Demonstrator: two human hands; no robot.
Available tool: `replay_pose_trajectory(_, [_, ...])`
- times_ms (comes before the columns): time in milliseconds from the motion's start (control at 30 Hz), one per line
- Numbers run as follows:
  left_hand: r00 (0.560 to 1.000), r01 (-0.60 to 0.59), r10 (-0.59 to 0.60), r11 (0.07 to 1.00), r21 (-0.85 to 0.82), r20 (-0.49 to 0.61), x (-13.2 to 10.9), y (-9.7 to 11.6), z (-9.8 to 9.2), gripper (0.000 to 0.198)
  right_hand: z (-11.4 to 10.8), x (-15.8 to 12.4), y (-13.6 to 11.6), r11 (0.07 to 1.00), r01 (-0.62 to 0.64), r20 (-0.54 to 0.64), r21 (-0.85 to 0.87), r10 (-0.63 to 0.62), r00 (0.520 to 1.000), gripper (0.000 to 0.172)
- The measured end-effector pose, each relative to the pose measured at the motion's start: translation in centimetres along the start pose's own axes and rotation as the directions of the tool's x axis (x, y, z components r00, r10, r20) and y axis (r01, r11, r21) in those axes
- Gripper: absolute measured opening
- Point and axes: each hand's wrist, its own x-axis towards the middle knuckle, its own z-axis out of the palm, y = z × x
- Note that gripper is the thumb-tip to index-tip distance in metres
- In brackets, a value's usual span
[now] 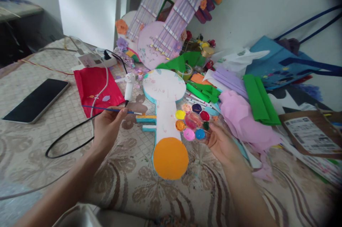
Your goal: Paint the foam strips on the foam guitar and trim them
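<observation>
A paintbrush (133,112) with a blue handle is pinched in my left hand (109,122). Its tip is at the upper of two small side bars on a white cardboard cutout (166,116) with blue edges. That bar shows orange paint on top; the lower one is white. The cutout's near round end (171,158) is orange, and its far round end is white with faint marks. My right hand (221,143) grips the edge of a flower-shaped paint palette (192,120) over the cutout's right side. Its cups hold several colours, around a reddish smeared middle.
A white glue gun (129,86) stands beyond my left hand, its black cable looping left. A phone (36,99) and red sheet (94,86) lie left. Two decorated cardboard instruments (157,40) lean at the back. Pink fabric (240,116), green paper (260,99) and a blue bag (280,61) crowd the right.
</observation>
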Motion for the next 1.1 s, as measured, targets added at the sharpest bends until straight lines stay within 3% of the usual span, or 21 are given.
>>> replay_pose_trajectory(633, [0.996,-0.082,0.077,0.981,-0.176,-0.034,2.2,1.3,0.1,0.02,-0.1,0.0,0.1,0.999,0.039,0.025,-0.021,-0.039,0.999,0.017])
replay_pose_trajectory(1100, [0.995,-0.097,0.088,0.971,-0.217,-0.049,1.7,2.7,0.2,0.018,-0.1,-0.1,0.0,0.999,0.033,0.006,-0.01,-0.033,0.999,0.018])
